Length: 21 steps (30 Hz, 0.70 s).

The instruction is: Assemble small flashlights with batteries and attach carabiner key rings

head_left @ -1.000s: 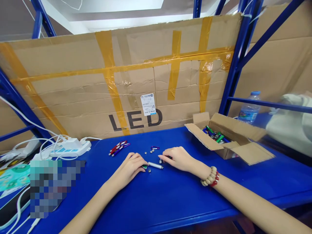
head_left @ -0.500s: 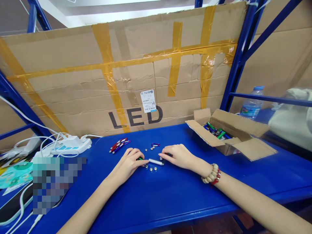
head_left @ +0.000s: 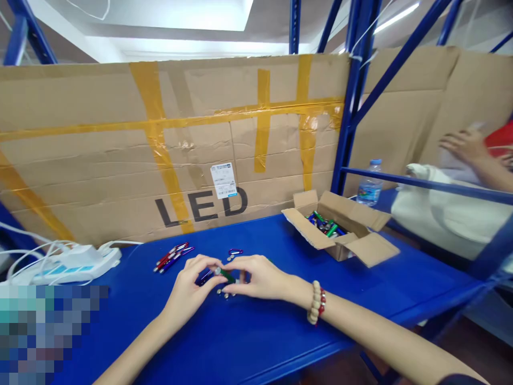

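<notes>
While loose silver button cells [head_left: 224,293] are lying midway between the blue tabletop's [head_left: 280,331] front and back edges, the left hand [head_left: 188,289] and right hand [head_left: 260,278] are both pinching a small green cylindrical torch [head_left: 225,275], apparently assembling it, needing steady alignment.

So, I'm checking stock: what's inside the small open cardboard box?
The cardboard box holds a jumble of green, blue and dark mini flashlights; its front wall hides the rest.

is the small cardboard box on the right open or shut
Open: the cardboard box has its flaps folded outward, and green, blue and red pen-like pieces show inside it.
</notes>
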Available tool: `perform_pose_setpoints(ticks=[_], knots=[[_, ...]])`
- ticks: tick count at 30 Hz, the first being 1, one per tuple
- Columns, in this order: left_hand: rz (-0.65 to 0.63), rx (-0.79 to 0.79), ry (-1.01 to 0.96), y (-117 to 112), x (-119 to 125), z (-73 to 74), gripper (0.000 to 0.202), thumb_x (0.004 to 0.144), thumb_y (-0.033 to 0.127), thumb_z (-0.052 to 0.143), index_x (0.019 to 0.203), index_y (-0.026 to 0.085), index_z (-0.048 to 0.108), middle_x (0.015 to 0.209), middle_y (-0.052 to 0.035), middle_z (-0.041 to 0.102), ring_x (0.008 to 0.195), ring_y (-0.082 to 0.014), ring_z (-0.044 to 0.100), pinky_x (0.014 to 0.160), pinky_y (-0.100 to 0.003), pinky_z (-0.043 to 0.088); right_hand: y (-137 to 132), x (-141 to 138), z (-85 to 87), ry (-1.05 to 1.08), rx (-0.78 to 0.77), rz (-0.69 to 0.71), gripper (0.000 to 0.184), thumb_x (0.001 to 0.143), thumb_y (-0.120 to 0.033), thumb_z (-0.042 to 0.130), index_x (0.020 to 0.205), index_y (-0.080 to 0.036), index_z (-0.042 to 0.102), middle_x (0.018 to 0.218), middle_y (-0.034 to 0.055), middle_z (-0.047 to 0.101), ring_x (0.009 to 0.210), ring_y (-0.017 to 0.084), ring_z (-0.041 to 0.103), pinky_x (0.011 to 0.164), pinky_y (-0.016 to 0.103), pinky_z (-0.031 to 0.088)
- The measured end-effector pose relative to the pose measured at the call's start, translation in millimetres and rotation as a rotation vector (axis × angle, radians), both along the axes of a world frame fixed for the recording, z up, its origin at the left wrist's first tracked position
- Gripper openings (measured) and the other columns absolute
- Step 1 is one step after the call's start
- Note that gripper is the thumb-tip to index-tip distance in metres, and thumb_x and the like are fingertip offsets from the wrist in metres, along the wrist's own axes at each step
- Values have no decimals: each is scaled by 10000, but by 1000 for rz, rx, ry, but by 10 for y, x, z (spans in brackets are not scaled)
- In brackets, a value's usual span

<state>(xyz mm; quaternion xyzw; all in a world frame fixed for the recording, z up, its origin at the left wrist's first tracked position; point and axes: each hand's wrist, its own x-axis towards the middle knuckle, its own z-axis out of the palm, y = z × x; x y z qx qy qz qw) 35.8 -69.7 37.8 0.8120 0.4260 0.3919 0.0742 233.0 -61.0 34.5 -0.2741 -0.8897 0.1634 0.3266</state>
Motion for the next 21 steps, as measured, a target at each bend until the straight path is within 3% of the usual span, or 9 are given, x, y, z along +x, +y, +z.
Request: perform_pose_setpoints(ticks=[3, 6, 8, 11, 13, 15, 17, 21], knots=[[0, -40, -49, -17, 47, -4, 195, 743, 409, 608, 784, 219, 603, 773, -9, 641, 797, -200, 587, 747, -331, 464, -77, 17, 108, -93, 103, -16, 283, 873, -370, 474, 1027, -182, 620, 912, 30, 673, 790, 115, 606, 648, 187, 410], [-12, -101, -94, 4, 19, -19, 367, 718, 420, 621, 1024, 240, 530, 807, -1, 661, 833, -202, 613, 807, -343, 466, -73, 208, 296, -151, 178, -123, 277, 884, -356, 454, 1065, -208, 603, 975, 19, 669, 835, 118, 613, 648, 188, 406], [10, -116, -112, 55, -57, -40, 431, 739, 437, 584, 1105, 238, 475, 822, -4, 665, 864, -203, 619, 854, -357, 452, 20, 464, 462, -158, 216, -317, 292, 882, -379, 437, 1060, -215, 601, 965, 11, 674, 802, 117, 618, 661, 203, 409], [108, -137, -126, 174, -223, -63, 430, 732, 507, 552, 1059, 233, 498, 812, -11, 666, 852, -214, 625, 854, -375, 457, 276, 1009, 695, -282, 183, -828, 357, 890, -444, 367, 1075, -230, 585, 936, 20, 678, 838, 155, 615, 680, 236, 404], [208, -128, -224, 246, -317, -55, 480, 695, 588, 540, 1017, 232, 519, 868, -30, 671, 891, -235, 619, 861, -382, 456, 461, 1399, 781, -321, 128, -971, 353, 887, -414, 379, 1021, -187, 614, 918, 65, 679, 854, 196, 614, 669, 259, 404], [255, -192, -329, 285, -370, -26, 558, 617, 665, 567, 983, 245, 526, 865, -28, 679, 879, -248, 626, 803, -365, 488, 610, 1730, 791, -385, 35, -1021, 308, 843, -410, 474, 862, -165, 659, 767, 66, 685, 732, 186, 628, 623, 249, 412], [271, -250, -441, 289, -385, 12, 620, 542, 702, 604, 970, 260, 524, 819, -11, 680, 826, -241, 635, 763, -348, 508, 714, 1963, 740, -432, -47, -1050, 302, 857, -392, 468, 855, -157, 657, 698, 53, 676, 641, 147, 621, 618, 233, 428], [280, -301, -577, 258, -368, 53, 608, 458, 696, 665, 899, 297, 539, 779, 28, 665, 737, -212, 630, 724, -330, 525, 856, 2177, 577, -501, -101, -1087, 297, 890, -360, 448, 1044, -141, 576, 969, 70, 633, 853, 153, 598, 779, 323, 464]])
